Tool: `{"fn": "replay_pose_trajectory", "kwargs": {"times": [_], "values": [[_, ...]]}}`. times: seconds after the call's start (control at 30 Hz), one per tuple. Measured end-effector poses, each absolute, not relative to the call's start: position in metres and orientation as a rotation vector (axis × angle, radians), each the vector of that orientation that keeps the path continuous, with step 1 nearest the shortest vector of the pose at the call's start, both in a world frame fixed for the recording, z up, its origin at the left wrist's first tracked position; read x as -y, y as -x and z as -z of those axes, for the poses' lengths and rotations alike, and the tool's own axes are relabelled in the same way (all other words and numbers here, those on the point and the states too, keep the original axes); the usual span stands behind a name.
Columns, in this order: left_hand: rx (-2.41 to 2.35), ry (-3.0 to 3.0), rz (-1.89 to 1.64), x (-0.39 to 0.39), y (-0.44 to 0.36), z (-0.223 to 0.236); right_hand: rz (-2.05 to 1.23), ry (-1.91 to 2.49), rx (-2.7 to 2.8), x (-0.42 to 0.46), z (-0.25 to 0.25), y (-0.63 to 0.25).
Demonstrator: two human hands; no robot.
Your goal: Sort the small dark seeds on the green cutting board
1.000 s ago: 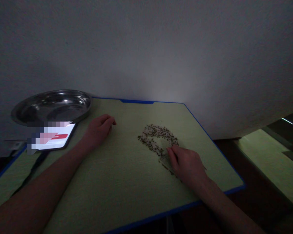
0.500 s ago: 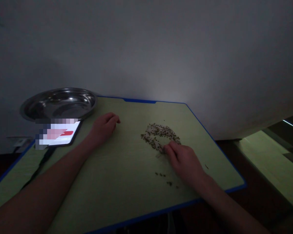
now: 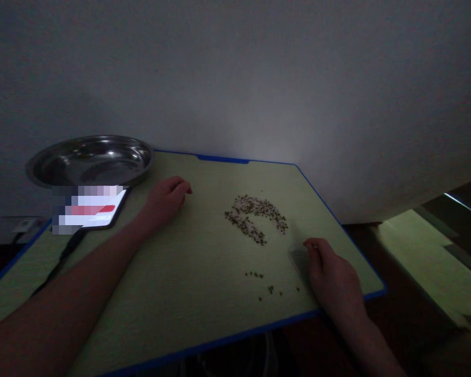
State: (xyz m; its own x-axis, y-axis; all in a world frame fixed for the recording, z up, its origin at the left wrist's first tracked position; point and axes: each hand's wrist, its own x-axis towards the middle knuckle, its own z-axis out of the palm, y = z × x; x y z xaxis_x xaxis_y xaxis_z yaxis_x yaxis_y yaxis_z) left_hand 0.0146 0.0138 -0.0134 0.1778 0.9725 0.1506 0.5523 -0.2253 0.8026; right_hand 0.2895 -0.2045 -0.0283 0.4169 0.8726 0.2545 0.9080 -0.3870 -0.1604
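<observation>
A heap of small dark beans mixed with pale grains (image 3: 255, 206) lies spread in a curved band on the table. My right hand (image 3: 335, 275) is closed in a pinch to the right of this heap, apart from it. From its fingertips a thin clear sheet (image 3: 298, 259), faint against the tabletop, reaches down and left. Several loose dark beans (image 3: 270, 289) lie on the near side, left of that hand. My left hand (image 3: 168, 200) rests on the table left of the heap, its fingers curled in, with no object visible in them.
A wide steel basin (image 3: 90, 159) stands at the back left. In front of it lies a phone (image 3: 102, 217) with a lit screen and a dark cable (image 3: 68, 248). The pale table (image 3: 204, 314) has a blue edge; a wall (image 3: 235, 78) rises behind it.
My right hand has drawn back from the heap, to the right and nearer to me. More loose beans lie on the near side. My left hand stays in place.
</observation>
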Motion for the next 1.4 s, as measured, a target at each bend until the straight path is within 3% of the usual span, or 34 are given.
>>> {"fn": "replay_pose_trajectory", "kwargs": {"times": [0.43, 1.1, 1.4], "values": [[-1.42, -1.892, -0.924, -0.012, -0.015, 0.011, 0.151, 2.209, 1.722, 0.19, 0.027, -0.236], [-1.405, -1.875, -0.946, -0.012, -0.015, 0.014, -0.209, 1.807, 2.077, 0.169, 0.018, -0.207], [-1.394, -1.884, -0.949, -0.012, -0.015, 0.014, -0.146, 1.994, 1.682, 0.201, 0.023, -0.239]]}}
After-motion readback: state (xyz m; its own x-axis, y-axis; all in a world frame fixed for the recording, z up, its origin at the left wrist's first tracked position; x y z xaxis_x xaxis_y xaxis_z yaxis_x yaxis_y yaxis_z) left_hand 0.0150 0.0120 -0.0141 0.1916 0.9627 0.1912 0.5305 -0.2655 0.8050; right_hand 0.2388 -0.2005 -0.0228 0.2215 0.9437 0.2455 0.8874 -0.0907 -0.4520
